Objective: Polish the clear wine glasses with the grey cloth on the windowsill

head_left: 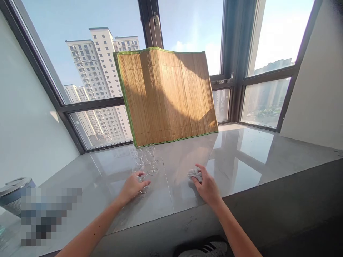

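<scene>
My left hand [132, 187] is closed around a small clear stemmed glass [144, 189], its foot low over or on the grey sill; I cannot tell whether it touches. Just behind it stand several similar stemmed glasses [150, 157], upright and close together. To the right, my right hand [208, 185] grips a crumpled light grey cloth [195, 175] between thumb and fingers. That cloth is at the sill's surface, apart from the glasses.
A bamboo mat [171, 100] with green edging leans against the window behind the glasses. The glossy tiled sill [184, 151] ends at a front edge near my forearms. At far left is a lidded bin-like container [16, 189], beside a blurred-out patch. A shoe [206, 250] shows below.
</scene>
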The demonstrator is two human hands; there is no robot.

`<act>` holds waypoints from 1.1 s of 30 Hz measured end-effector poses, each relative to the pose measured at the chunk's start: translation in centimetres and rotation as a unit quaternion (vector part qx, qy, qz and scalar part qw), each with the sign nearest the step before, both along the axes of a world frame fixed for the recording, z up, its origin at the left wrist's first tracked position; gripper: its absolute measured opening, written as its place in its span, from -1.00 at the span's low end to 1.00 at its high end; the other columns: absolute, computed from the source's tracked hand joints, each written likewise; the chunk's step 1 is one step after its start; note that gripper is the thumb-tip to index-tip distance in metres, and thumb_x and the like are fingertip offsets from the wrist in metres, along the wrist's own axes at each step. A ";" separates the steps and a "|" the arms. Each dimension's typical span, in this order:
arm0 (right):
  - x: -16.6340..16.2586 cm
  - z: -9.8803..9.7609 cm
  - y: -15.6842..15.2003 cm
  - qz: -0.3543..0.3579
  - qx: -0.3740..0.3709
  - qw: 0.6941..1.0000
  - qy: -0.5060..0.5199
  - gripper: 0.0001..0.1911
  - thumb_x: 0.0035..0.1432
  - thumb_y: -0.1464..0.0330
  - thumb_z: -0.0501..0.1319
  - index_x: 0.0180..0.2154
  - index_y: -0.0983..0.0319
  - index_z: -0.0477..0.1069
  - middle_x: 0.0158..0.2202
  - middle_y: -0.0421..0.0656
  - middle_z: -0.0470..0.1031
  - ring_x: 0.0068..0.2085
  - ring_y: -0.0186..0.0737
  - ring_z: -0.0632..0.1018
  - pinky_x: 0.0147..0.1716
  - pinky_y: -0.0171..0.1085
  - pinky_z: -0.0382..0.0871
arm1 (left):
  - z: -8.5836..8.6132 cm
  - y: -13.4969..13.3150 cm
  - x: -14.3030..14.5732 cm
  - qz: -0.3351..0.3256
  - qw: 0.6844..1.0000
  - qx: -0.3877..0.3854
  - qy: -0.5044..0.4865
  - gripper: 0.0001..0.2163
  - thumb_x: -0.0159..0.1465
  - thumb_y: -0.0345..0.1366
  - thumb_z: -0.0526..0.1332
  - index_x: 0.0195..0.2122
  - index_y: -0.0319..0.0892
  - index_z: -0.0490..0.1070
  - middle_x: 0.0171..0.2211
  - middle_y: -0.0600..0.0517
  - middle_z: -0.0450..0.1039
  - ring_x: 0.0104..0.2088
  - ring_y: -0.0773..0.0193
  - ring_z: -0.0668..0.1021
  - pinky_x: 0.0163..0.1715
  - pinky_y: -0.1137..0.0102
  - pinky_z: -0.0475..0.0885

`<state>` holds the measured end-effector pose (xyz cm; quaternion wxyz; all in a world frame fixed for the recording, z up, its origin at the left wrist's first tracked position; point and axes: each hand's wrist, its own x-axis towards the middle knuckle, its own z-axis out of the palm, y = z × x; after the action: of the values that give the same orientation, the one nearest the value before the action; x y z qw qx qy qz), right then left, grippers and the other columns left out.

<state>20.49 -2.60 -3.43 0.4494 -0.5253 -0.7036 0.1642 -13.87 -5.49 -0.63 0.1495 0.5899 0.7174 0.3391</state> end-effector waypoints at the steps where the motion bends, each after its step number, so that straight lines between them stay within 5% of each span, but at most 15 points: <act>1: -0.3 0.1 -0.3 -0.016 0.025 0.999 -0.039 -0.47 0.21 0.29 0.07 0.21 0.13 0.12 0.00 0.00 0.44 0.02 0.00 0.45 -0.19 -0.15 0.39 | 0.0 -0.2 -0.4 0.005 1.000 0.003 0.014 -0.46 -0.08 0.06 0.35 -0.14 -0.16 0.47 -0.14 -0.05 0.50 -0.15 0.10 0.50 -0.14 0.34 0.32; 5: -1.1 0.1 -0.9 -0.067 0.132 0.977 -0.152 -0.38 0.25 0.40 -0.01 0.31 0.07 -0.06 0.24 -0.02 0.24 0.21 0.08 0.24 0.10 0.13 0.15 | -0.5 -0.7 -1.4 -0.001 1.000 0.009 -0.013 -0.48 -0.12 0.05 0.38 -0.17 -0.14 0.49 -0.21 -0.01 0.52 -0.24 0.14 0.49 -0.24 0.37 0.33; 7: -1.1 0.0 -0.8 -0.037 0.135 0.974 -0.179 -0.35 0.27 0.46 -0.07 0.34 0.04 -0.15 0.23 -0.04 0.26 0.22 0.05 0.25 0.12 0.13 0.12 | -0.6 -0.9 -1.5 -0.032 0.999 0.010 -0.033 -0.53 -0.10 0.01 0.38 -0.20 -0.12 0.51 -0.26 0.02 0.53 -0.34 0.21 0.45 -0.30 0.39 0.33; 12: -0.4 -0.2 -0.4 0.049 0.053 0.976 -0.204 -0.31 0.25 0.49 -0.08 0.36 0.06 -0.18 -0.10 -0.03 0.49 -0.17 -0.12 0.50 -0.30 -0.26 0.32 | 0.0 -1.8 -0.6 -0.109 0.991 0.045 -0.058 -0.74 0.08 -0.03 0.28 -0.43 -0.14 0.52 -0.34 0.01 0.50 -0.41 0.26 0.43 -0.38 0.41 0.33; 16: -0.4 0.3 -0.6 0.037 0.048 0.979 -0.193 -0.26 0.19 0.43 0.05 0.36 0.08 -0.12 -0.25 -0.08 0.47 -0.29 -0.15 0.47 -0.40 -0.32 0.25 | 1.1 -1.2 2.8 -0.207 0.971 0.117 -0.016 -0.82 0.21 -0.14 0.20 -0.40 -0.11 0.51 -0.29 -0.03 0.51 -0.20 0.16 0.49 -0.20 0.36 0.36; 20: -0.5 0.8 -1.0 0.045 0.043 0.984 -0.165 -0.24 0.13 0.44 0.06 0.35 0.09 -0.10 -0.24 -0.10 0.46 -0.28 -0.16 0.47 -0.39 -0.33 0.26 | 1.4 2.8 8.4 -0.314 0.939 0.141 -0.006 -0.84 0.23 -0.18 0.20 -0.37 -0.11 0.51 -0.29 -0.03 0.53 -0.15 0.18 0.49 -0.07 0.32 0.33; 25: -0.2 0.9 -0.9 0.083 0.022 0.985 -0.147 -0.20 0.05 0.49 0.04 0.33 0.08 -0.08 -0.15 -0.11 0.48 -0.35 -0.24 0.46 -0.35 -0.31 0.30 | 0.6 7.5 12.6 -0.238 0.950 0.184 -0.079 -0.75 0.29 -0.13 0.09 -0.33 -0.17 0.46 -0.30 -0.01 0.52 -0.27 0.25 0.50 -0.27 0.41 0.34; 29: -0.8 1.4 -0.6 0.076 0.041 0.987 -0.137 -0.22 0.07 0.50 0.03 0.32 0.10 -0.09 -0.12 -0.08 0.48 -0.26 -0.19 0.49 -0.33 -0.29 0.33 | -0.3 7.5 12.0 -0.212 0.958 0.180 -0.064 -0.72 0.31 -0.13 0.05 -0.40 -0.17 0.43 -0.46 0.05 0.45 -0.40 0.30 0.46 -0.38 0.45 0.27; 33: -2.3 2.2 -0.2 0.062 0.134 0.979 -0.140 -0.24 0.06 0.53 0.03 0.30 0.15 -0.06 -0.12 -0.05 0.46 -0.13 -0.09 0.48 -0.23 -0.21 0.37 | -0.4 7.0 11.4 -0.174 0.966 0.185 -0.041 -0.76 0.31 -0.17 0.06 -0.34 -0.14 0.46 -0.50 0.06 0.44 -0.46 0.32 0.43 -0.39 0.44 0.25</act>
<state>18.20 -2.84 -1.20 0.4016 -0.4338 -0.8063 0.0204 -2.43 1.54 -1.05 0.1236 0.7090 0.5217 0.4582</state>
